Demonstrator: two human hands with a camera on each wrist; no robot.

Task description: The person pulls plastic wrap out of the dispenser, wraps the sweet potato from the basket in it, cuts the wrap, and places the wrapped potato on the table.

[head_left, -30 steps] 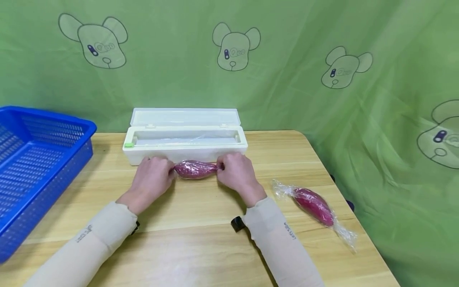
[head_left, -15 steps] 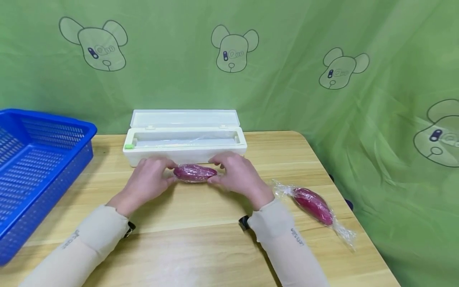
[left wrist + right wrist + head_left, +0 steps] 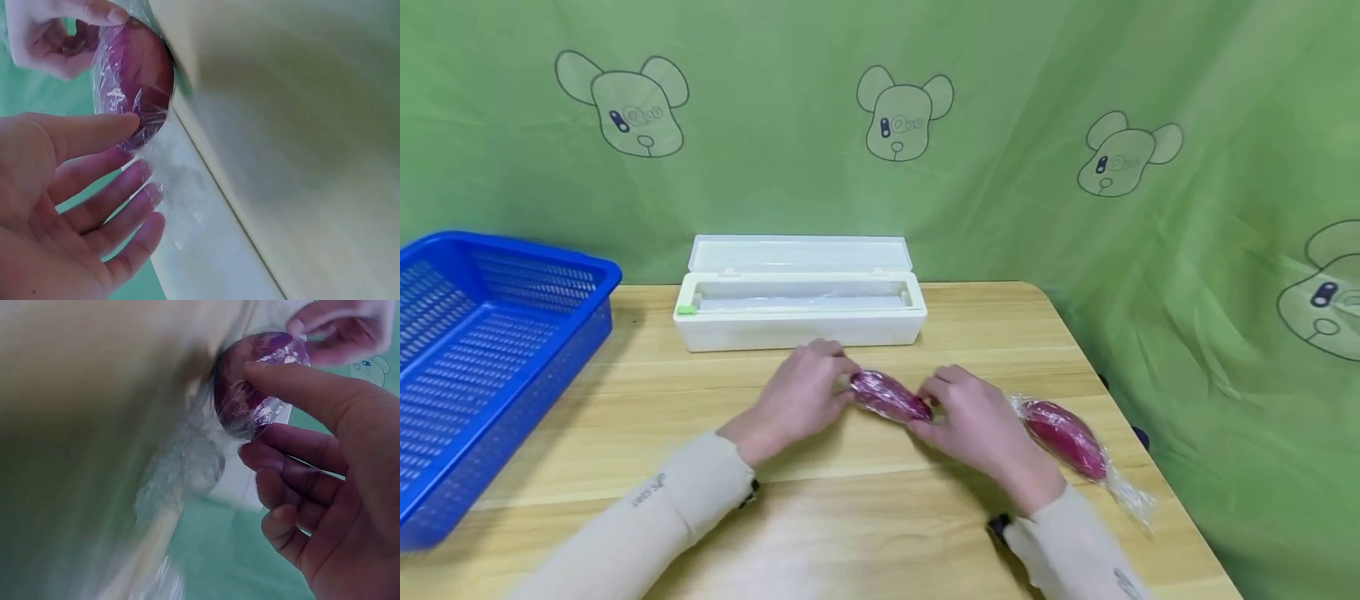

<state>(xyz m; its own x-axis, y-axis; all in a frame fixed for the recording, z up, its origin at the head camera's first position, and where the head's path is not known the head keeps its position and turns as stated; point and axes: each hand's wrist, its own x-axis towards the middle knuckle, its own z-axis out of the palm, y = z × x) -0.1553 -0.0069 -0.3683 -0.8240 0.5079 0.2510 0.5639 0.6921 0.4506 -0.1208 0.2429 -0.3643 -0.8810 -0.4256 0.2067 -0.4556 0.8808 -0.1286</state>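
A purple-red sweet potato (image 3: 890, 397) wrapped in clear cling film lies slanted between my two hands, just over the wooden table. My left hand (image 3: 805, 392) pinches its left end between thumb and fingers. At the other end, my right hand (image 3: 973, 421) grips with the thumb on the near side and fingers beyond. In the right wrist view, crumpled film (image 3: 187, 465) trails from the wrapped sweet potato (image 3: 250, 384). A second wrapped sweet potato (image 3: 1066, 437) lies to the right, its upper-left film end partly hidden by my right hand.
Behind the hands stands a white cling film dispenser (image 3: 801, 331) with its lid raised and film inside. A blue perforated basket (image 3: 572, 329) is at the left. The wooden table (image 3: 850, 533) ends at the right beside a green curtain (image 3: 1225, 350).
Both hands have moved right and nearer with the sweet potato, which has turned from level to slanted. Earlier they pinched its film ends, then loosened; now they hold its body.
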